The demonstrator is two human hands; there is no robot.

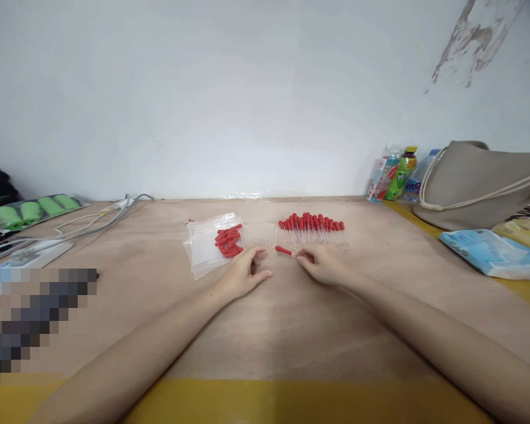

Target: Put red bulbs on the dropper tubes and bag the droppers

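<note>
My right hand [317,263] pinches the thin clear tube of a dropper, whose red rubber bulb [283,250] points left toward my other hand. To the left, my left hand [247,272] hovers with thumb and fingers apart and nothing between them. Behind it, loose red rubber bulbs [228,241] lie piled on clear plastic bags [202,247]. Clear thin tubes [259,234] lie side by side just right of that pile. Farther right, behind my right hand, several droppers with red bulbs [311,222] fitted on clear tubes lie in a row.
Bottles [401,174] stand against the wall at right, beside a grey bag [481,182] and a blue tissue pack [494,253]. At left are a power strip [37,253] with cables and packed green rolls [35,210]. Yellow tape [265,400] runs along the table's front edge.
</note>
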